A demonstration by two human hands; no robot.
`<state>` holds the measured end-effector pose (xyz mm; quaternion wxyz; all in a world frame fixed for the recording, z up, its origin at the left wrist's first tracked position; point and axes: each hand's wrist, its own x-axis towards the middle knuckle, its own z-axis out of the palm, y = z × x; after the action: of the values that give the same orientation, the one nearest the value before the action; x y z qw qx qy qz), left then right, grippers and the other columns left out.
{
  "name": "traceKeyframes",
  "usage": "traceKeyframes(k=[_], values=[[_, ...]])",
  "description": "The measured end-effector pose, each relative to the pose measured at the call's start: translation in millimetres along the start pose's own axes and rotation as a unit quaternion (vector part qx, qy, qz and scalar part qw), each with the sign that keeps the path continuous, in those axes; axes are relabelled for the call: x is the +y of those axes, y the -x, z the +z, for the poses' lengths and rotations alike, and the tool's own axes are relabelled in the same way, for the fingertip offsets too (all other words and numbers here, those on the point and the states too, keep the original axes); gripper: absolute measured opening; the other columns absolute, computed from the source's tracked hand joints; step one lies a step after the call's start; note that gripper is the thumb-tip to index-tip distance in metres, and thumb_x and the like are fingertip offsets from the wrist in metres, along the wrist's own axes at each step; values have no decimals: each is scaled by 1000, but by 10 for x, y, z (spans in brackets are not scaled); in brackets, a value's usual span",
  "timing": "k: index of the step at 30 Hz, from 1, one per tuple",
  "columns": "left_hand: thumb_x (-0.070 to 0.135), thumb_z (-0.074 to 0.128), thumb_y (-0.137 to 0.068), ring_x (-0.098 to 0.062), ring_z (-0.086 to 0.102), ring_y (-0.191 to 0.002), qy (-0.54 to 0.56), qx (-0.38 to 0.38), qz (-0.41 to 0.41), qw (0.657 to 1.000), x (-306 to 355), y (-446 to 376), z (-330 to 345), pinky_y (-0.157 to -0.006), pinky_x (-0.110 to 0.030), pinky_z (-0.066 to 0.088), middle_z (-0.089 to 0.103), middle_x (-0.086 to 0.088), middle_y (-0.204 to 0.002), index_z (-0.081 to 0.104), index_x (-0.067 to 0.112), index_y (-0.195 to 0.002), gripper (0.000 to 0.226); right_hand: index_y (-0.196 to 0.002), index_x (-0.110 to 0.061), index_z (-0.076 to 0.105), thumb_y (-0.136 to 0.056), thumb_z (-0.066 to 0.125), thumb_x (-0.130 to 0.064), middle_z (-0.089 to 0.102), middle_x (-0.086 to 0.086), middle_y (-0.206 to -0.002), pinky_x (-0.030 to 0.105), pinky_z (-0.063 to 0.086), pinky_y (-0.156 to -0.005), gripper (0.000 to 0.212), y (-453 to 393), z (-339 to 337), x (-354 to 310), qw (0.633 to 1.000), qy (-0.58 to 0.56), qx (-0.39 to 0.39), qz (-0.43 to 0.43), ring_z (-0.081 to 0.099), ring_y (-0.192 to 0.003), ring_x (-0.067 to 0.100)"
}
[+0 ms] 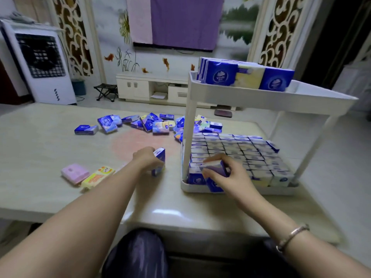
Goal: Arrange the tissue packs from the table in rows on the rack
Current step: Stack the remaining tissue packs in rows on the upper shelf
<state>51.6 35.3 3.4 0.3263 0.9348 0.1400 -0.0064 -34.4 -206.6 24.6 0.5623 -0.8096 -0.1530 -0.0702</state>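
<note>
1. At the near left corner of the rack's lower tray, the right hand pinched a blue tissue pack, tilted to slot into the standing rows.
2. Left hand gripped an upright pack on the table, likely queued next.
3. Loose packs lay heaped toward the far edge; a pink pack and yellow pack sat near the left forearm.
4. The rack's white post stood close beside the slot, crowding the reach.

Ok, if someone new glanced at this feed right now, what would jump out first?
Probably the rack's lower tray, packed with neat rows of tissue packs, where the right hand holds a blue pack at the near left corner. Next, the loose heap of packs mid-table, and the left hand gripping another pack.
</note>
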Motion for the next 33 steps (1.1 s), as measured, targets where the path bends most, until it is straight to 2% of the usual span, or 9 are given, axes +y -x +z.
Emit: traceKeyframes(k=[6, 9, 13, 19, 23, 26, 28, 31, 33], values=[[14, 67, -71, -40, 49, -108, -33, 60, -16, 997, 59, -28, 163, -81, -31, 41, 46, -16, -120, 62, 15, -109, 39, -91, -20, 70, -78, 72, -7, 72, -7, -89, 14, 49, -66, 19, -39, -194, 130, 999, -13, 36, 14, 65, -82, 4], [11, 68, -67, -39, 47, -109, -14, 55, -43, 997, 64, -56, 160, -71, -28, 39, 48, -15, -122, 61, 21, -113, 48, -95, -17, 69, -79, 71, -4, 70, -10, -91, 8, 44, -60, 20, -40, -300, 151, 999, -6, 49, 19, 63, -82, 3], [13, 71, -62, -36, 47, -111, -5, 22, -70, 997, 70, -74, 127, -54, -28, 25, 56, -13, -119, 61, 27, -116, 57, -97, -16, 68, -81, 66, 1, 69, -13, -92, 8, 47, -63, 23, -14, -437, 142, 999, 4, 50, 17, 64, -85, -2], [20, 76, -68, -37, 47, -110, -11, 32, -117, 993, 108, -50, 117, -75, -29, 39, 32, -14, -126, 58, 23, -118, 53, -95, -24, 63, -85, 60, 1, 67, -12, -95, 13, 51, -62, 27, 1, -473, 105, 999, 5, 42, 10, 62, -90, 1], [13, 78, -61, -40, 58, -95, 19, 35, -78, 996, 85, -5, 108, -78, -38, 57, 23, -13, -127, 62, 16, -103, 45, -91, -25, 62, -84, 57, 7, 68, -9, -93, 12, 49, -61, 33, -11, -379, 100, 1000, 0, 30, -3, 62, -85, 2], [11, 84, -59, -37, 54, -99, 60, 73, -24, 995, 50, 47, 161, -79, -36, 54, 25, -11, -124, 60, 10, -116, 62, -89, -29, 62, -84, 59, 4, 69, -8, -94, 13, 49, -61, 34, -24, -298, 114, 1000, 6, 20, -16, 63, -87, 5], [13, 84, -63, -36, 49, -104, 59, 109, 29, 992, 68, 150, 216, -81, -31, 45, 28, -10, -122, 61, 8, -117, 59, -90, -27, 64, -84, 60, 3, 69, -10, -93, 12, 47, -60, 31, -38, -252, 117, 1000, 11, 12, -22, 64, -85, 1], [16, 82, -65, -33, 47, -101, 63, 117, 71, 989, 111, 353, 267, -81, -30, 43, 32, -12, -121, 67, 10, -97, 36, -95, -20, 64, -82, 59, 6, 68, -10, -91, 9, 45, -60, 29, -30, -223, 71, 999, 13, 9, -31, 62, -80, -5], [19, 80, -56, -29, 55, -91, 79, 95, 89, 988, 114, 492, 261, -71, -30, 48, 53, -15, -108, 67, 12, -79, 28, -97, -17, 62, -81, 57, 8, 67, -9, -93, 7, 45, -63, 31, 12, -271, 29, 999, 18, 11, -32, 61, -81, -6]])
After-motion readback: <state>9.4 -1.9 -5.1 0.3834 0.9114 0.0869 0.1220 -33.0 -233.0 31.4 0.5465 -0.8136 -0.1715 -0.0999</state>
